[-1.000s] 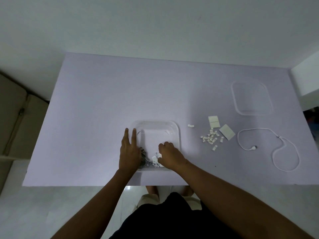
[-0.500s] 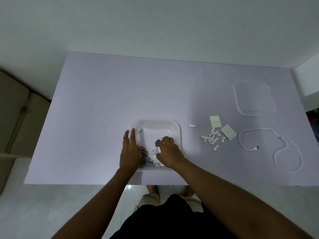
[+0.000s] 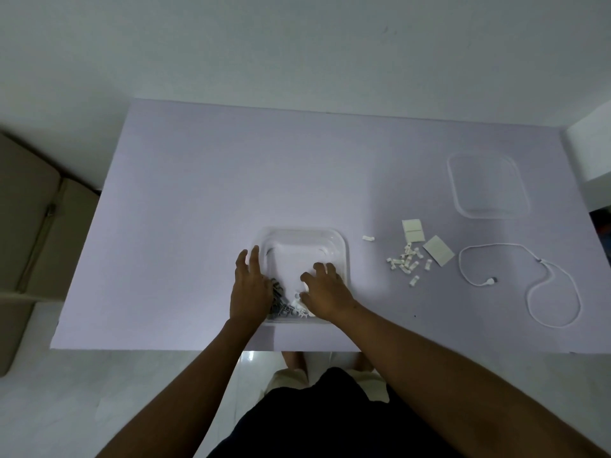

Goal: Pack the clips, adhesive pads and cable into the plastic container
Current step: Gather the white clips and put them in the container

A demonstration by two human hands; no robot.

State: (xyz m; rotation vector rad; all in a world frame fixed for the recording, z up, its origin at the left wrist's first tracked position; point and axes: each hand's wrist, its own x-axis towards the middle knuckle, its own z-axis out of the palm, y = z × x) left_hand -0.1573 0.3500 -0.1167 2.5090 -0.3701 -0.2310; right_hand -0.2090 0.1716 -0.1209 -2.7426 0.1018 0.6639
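Lavender table, container beneath right fingers

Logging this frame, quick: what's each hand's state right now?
Left hand: open, fingers straight against the plastic container rim.
Right hand: open, fingers spread above the clips inside.

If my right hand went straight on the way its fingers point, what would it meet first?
Probably the far wall of the plastic container: your right hand points away from you over its bare floor. Height is unclear, so it might clear the rim.
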